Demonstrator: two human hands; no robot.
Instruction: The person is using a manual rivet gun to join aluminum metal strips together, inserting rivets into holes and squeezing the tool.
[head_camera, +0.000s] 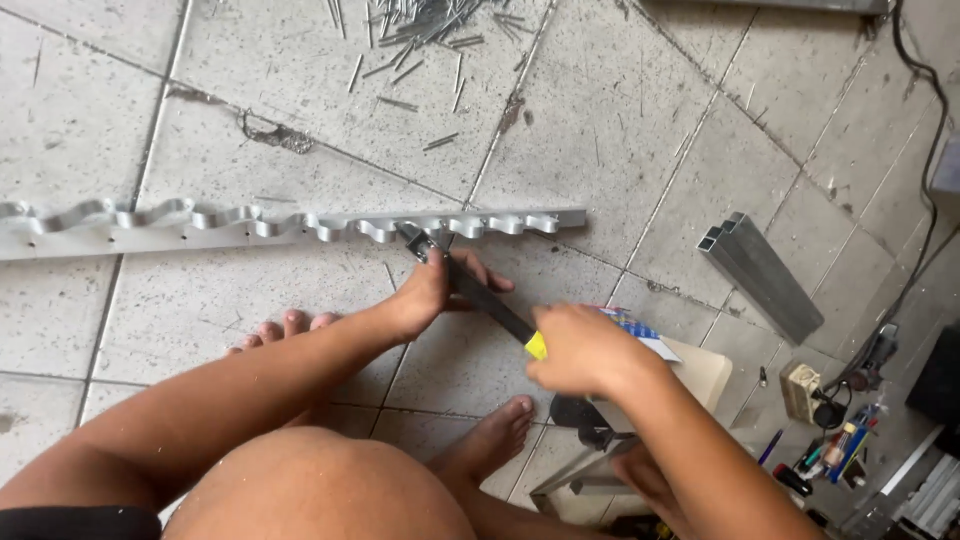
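- Rivet tool (470, 290), black with a yellow-tipped handle, runs diagonally at frame centre; its head meets the wavy aluminium strip (300, 225) lying across the left half.
- Left hand (430, 290) is wrapped round the tool near the head.
- Right hand (580, 350) is closed over the handle end.
- Loose rivets (420, 30) lie scattered at top centre; square tubes (760, 275) at right.

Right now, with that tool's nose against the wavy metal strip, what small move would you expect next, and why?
Probably a squeeze of the handles. The rivet tool has its head at the aluminium strip; the left hand steadies it near the head, while the right hand grips the yellow-tipped handle end.
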